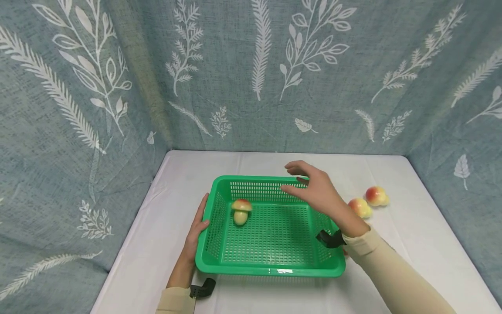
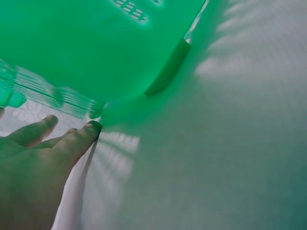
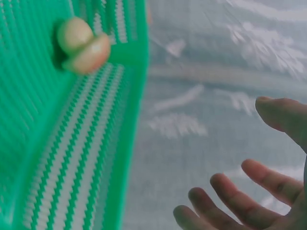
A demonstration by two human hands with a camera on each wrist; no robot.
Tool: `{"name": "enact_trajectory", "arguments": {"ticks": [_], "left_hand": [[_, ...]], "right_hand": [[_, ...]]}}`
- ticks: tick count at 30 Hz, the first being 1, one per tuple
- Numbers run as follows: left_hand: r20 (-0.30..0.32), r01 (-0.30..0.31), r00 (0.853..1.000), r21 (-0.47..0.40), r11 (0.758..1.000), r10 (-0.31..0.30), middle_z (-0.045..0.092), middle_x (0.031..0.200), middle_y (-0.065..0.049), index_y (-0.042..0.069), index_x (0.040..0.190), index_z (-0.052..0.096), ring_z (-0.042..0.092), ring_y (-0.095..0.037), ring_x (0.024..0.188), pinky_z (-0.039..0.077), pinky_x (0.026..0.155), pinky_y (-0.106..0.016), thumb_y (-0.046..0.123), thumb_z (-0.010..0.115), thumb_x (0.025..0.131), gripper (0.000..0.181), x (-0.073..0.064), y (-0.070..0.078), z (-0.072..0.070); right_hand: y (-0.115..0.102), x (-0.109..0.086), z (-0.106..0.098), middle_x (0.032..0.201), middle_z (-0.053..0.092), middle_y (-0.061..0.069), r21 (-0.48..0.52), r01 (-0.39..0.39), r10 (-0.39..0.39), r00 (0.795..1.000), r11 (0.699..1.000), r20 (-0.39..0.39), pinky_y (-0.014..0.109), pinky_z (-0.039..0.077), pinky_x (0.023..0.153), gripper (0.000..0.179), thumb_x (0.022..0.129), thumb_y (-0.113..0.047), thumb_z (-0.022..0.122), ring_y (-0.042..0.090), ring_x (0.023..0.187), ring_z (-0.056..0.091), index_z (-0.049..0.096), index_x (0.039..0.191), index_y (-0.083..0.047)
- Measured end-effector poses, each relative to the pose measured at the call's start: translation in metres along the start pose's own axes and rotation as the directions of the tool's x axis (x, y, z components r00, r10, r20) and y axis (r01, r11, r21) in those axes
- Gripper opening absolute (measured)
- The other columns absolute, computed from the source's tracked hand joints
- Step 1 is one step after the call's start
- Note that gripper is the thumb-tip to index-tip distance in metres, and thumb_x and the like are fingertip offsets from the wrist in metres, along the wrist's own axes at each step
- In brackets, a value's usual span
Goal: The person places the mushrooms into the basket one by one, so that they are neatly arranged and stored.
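A green plastic basket (image 1: 270,270) with slotted walls stands on the white-covered table. My left hand (image 1: 195,233) lies against its left side, thumb at the rim; the left wrist view shows those fingers (image 2: 79,141) stretched out against the outer wall. Inside, toward the left, is a toy mushroom (image 1: 241,212) with a red-yellow cap and pale stem. My right hand (image 1: 315,187) hovers over the basket's right back part, fingers spread and slightly bent, holding nothing. In the right wrist view its fingers (image 3: 235,196) are apart from the basket.
To the right of the basket lie two red-and-yellow rounded pieces, one nearer (image 1: 359,208) and one farther (image 1: 377,196). A bit of red shows by the right wrist, mostly hidden. A blue-grey leaf-patterned curtain (image 1: 235,117) encloses the table's back and sides.
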State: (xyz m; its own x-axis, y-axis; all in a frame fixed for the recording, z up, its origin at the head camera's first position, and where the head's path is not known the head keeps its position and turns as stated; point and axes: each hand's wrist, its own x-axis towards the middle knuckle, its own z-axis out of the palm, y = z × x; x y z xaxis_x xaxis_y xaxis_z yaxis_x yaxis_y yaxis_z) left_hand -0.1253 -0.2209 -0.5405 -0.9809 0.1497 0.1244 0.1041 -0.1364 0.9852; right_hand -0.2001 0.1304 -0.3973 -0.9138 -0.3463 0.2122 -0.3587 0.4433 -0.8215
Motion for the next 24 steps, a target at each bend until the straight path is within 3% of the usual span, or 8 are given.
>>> {"name": "enact_trajectory", "arguments": {"ticks": [4,9,19,24], "left_hand": [[-0.016,-0.007,1.000,0.006,1.000,0.007,0.003,0.182,-0.005,0.018,0.177,0.003,0.005,-0.033,0.165,0.020,0.123,-0.052,0.022,0.031,0.106,0.076,-0.002,-0.002,0.008],[-0.039,-0.017,0.999,0.010,1.000,0.018,0.004,0.182,-0.005,0.017,0.177,0.004,0.003,-0.033,0.165,0.016,0.124,-0.053,0.021,0.031,0.106,0.076,-0.004,-0.004,0.015],[-0.036,-0.016,0.999,0.007,1.000,0.016,0.003,0.182,-0.004,0.018,0.177,0.003,0.004,-0.032,0.165,0.019,0.123,-0.048,0.020,0.031,0.106,0.076,-0.005,-0.005,0.014],[-0.035,-0.020,0.999,0.003,1.000,0.020,0.002,0.182,-0.005,0.018,0.177,0.003,0.004,-0.032,0.165,0.017,0.123,-0.050,0.020,0.031,0.106,0.077,-0.005,-0.007,0.013]], "right_hand": [[0.013,-0.008,-0.031,0.139,0.068,0.012,0.040,0.003,0.000,0.998,0.999,-0.056,0.042,0.049,0.112,0.052,0.096,-0.019,0.086,0.031,0.134,0.062,0.065,0.143,-0.010],[0.027,-0.017,-0.062,0.140,0.066,0.011,0.084,0.026,-0.022,0.999,0.996,-0.047,0.037,0.048,0.112,0.051,0.098,-0.015,0.083,0.028,0.135,0.061,0.063,0.145,-0.008],[0.034,-0.041,-0.088,0.142,0.064,0.015,0.024,0.039,-0.038,0.998,0.999,-0.045,0.029,0.049,0.107,0.055,0.099,-0.010,0.081,0.030,0.135,0.060,0.060,0.149,-0.007],[0.050,-0.057,-0.099,0.140,0.065,0.015,0.016,0.031,-0.030,0.996,0.999,-0.086,0.025,0.052,0.102,0.053,0.100,-0.009,0.080,0.015,0.130,0.062,0.060,0.149,-0.008]]}}
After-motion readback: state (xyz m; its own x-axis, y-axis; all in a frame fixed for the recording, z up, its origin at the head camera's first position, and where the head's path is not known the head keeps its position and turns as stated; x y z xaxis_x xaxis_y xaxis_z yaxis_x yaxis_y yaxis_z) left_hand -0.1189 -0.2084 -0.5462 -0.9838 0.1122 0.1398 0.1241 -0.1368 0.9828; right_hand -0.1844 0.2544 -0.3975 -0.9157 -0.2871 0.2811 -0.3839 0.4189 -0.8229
